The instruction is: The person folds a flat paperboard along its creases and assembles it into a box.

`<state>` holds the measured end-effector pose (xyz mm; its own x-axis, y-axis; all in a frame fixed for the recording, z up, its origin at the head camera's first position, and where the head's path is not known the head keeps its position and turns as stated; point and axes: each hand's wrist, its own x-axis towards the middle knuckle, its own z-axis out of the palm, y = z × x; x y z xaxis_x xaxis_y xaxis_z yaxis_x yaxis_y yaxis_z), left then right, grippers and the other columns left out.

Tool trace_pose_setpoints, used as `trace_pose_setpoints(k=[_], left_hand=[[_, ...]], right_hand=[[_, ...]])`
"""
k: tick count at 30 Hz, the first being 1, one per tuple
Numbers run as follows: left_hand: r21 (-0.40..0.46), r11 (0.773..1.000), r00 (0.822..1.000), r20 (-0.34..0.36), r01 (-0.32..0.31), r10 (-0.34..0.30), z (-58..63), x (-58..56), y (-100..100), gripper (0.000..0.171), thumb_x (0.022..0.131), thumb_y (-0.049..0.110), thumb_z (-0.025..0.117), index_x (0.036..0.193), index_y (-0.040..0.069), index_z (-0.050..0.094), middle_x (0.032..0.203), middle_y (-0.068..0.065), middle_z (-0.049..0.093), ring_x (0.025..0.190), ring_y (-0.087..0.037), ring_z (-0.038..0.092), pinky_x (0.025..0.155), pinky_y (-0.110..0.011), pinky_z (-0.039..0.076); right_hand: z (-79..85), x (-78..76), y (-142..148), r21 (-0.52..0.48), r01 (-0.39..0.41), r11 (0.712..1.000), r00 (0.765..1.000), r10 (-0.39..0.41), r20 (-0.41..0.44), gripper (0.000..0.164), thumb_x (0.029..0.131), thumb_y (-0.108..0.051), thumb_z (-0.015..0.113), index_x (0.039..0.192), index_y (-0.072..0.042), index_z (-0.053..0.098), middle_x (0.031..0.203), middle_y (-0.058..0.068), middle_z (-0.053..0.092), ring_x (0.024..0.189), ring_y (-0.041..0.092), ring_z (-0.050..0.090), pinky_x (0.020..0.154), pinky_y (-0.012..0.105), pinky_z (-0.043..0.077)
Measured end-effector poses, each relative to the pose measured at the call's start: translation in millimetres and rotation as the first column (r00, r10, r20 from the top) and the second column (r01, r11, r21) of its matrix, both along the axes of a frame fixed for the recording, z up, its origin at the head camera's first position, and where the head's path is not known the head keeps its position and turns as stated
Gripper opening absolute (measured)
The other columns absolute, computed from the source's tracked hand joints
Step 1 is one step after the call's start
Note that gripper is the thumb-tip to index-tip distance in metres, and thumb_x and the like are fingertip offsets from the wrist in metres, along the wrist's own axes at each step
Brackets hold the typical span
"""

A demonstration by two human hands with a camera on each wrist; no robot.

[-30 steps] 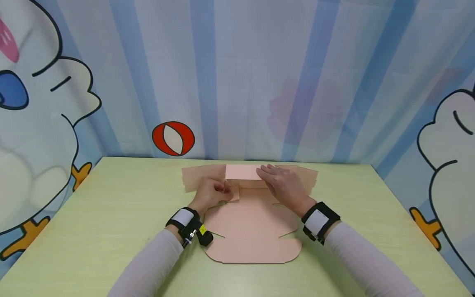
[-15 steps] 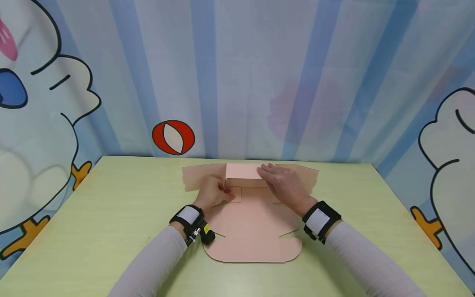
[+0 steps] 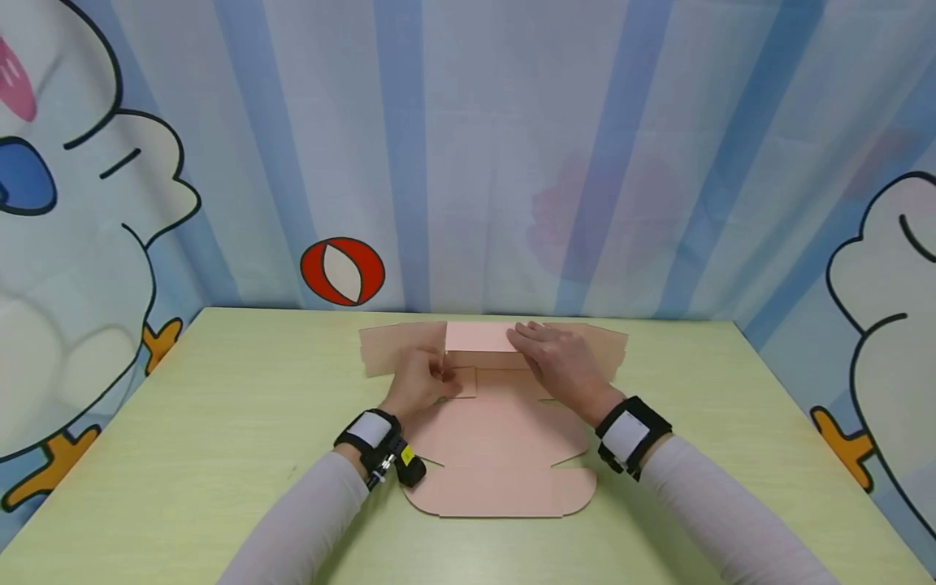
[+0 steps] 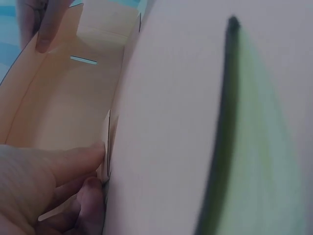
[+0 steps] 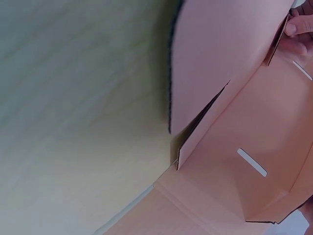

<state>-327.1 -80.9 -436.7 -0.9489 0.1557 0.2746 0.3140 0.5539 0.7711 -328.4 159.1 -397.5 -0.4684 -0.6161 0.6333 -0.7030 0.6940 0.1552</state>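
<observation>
A pink cardboard box [image 3: 504, 431], partly folded, lies on the table with its rounded front panel flat and its back wall [image 3: 478, 337] raised. At its left, my left hand [image 3: 418, 380] pinches a small upright flap [image 4: 106, 142], thumb on the inner face and other fingers curled on the opposite side. My right hand [image 3: 559, 361] holds the back wall near its right end. One digit lies on the inner face and others are beyond the edge in the left wrist view. Its thumb is hidden in the head view.
Side panels [image 3: 398, 345] spread outward left and right of the back wall. Slots [image 5: 252, 162] are cut in the cardboard. The pale green table [image 3: 256, 390] ends at a striped blue curtain [image 3: 483, 162] with cartoon prints.
My left hand has shifted slightly right and up, and the small left flap has moved slightly with it. My right hand stays nearly in place on the back wall.
</observation>
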Motion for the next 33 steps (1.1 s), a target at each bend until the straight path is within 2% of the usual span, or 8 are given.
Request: trace_pose_setpoints(k=[9,15,18,21,25,27,30,33], left_hand=[[-0.006,0.999,0.997,0.069,0.042,-0.042,-2.0,1.5,1,0.013,0.071,0.005,0.075,0.080,0.001,0.067,0.068,-0.006,0.053,0.065,-0.016,0.044,0.052,-0.022,0.036],[-0.019,0.999,0.997,0.072,0.039,-0.038,4.9,5.7,-7,0.013,0.075,0.005,0.072,0.083,-0.001,0.064,0.073,-0.008,0.057,0.069,-0.018,0.052,0.057,-0.024,0.044],[-0.014,0.999,0.998,0.056,0.041,-0.041,13.4,7.6,-12,0.015,0.076,0.001,0.068,0.090,-0.003,0.065,0.082,-0.010,0.062,0.073,-0.019,0.056,0.064,-0.027,0.049],[-0.004,0.998,0.998,0.021,0.063,-0.063,24.7,7.8,-16,0.019,0.075,-0.006,0.066,0.094,-0.004,0.065,0.090,-0.012,0.062,0.077,-0.022,0.058,0.068,-0.030,0.051],[-0.090,0.994,0.996,-0.050,0.065,-0.070,41.9,6.8,-20,0.019,0.076,-0.003,0.066,0.094,0.002,0.068,0.088,-0.007,0.063,0.075,-0.018,0.059,0.068,-0.028,0.052],[-0.149,0.988,0.995,-0.093,0.031,-0.046,51.0,5.9,-23,0.017,0.079,0.003,0.067,0.095,0.006,0.068,0.084,-0.003,0.063,0.073,-0.014,0.059,0.067,-0.025,0.051],[-0.197,0.980,0.981,-0.195,-0.020,-0.019,64.2,5.1,-29,0.018,0.079,0.010,0.069,0.097,0.009,0.068,0.084,-0.001,0.064,0.075,-0.013,0.059,0.068,-0.026,0.052],[-0.241,0.968,0.956,-0.294,-0.066,-0.008,71.7,3.7,-36,0.022,0.076,0.012,0.072,0.098,0.008,0.067,0.091,-0.005,0.063,0.083,-0.018,0.058,0.074,-0.031,0.050]], right_hand=[[-0.9,1.1,3,-0.022,-0.014,1.000,1.000,0.014,0.001,0.038,0.076,-0.005,0.071,0.114,-0.009,0.064,0.109,0.011,0.064,0.098,0.027,0.063,0.078,0.040,0.052],[-2.1,0.5,3,-0.031,-0.032,0.999,0.999,0.032,-0.003,0.038,0.076,-0.005,0.071,0.114,-0.008,0.064,0.109,0.011,0.064,0.098,0.027,0.063,0.077,0.041,0.052],[-1.8,-0.4,3,-0.036,-0.041,0.999,0.999,0.041,-0.007,0.039,0.076,-0.004,0.071,0.114,-0.008,0.064,0.110,0.011,0.064,0.098,0.027,0.062,0.078,0.040,0.051],[-1.3,-1.0,3,-0.037,-0.040,0.999,0.999,0.039,-0.011,0.040,0.076,-0.003,0.071,0.115,-0.008,0.064,0.110,0.011,0.064,0.099,0.026,0.062,0.079,0.040,0.051],[-1.2,-1.1,3,-0.035,-0.032,0.999,0.999,0.032,-0.010,0.041,0.075,-0.003,0.071,0.115,-0.009,0.064,0.110,0.011,0.064,0.099,0.026,0.062,0.079,0.040,0.051],[-1.1,-1.1,3,-0.036,-0.032,0.999,0.999,0.032,-0.006,0.041,0.075,-0.004,0.071,0.115,-0.009,0.064,0.110,0.011,0.064,0.099,0.026,0.062,0.079,0.040,0.051],[-1.3,-1.3,2,-0.036,-0.037,0.999,0.999,0.037,-0.003,0.041,0.076,-0.004,0.071,0.115,-0.008,0.064,0.110,0.011,0.064,0.099,0.027,0.062,0.078,0.040,0.051],[-1.4,-0.8,1,-0.035,-0.044,0.998,0.999,0.044,-0.002,0.040,0.076,-0.003,0.071,0.115,-0.008,0.064,0.110,0.011,0.064,0.099,0.027,0.062,0.078,0.040,0.051]])
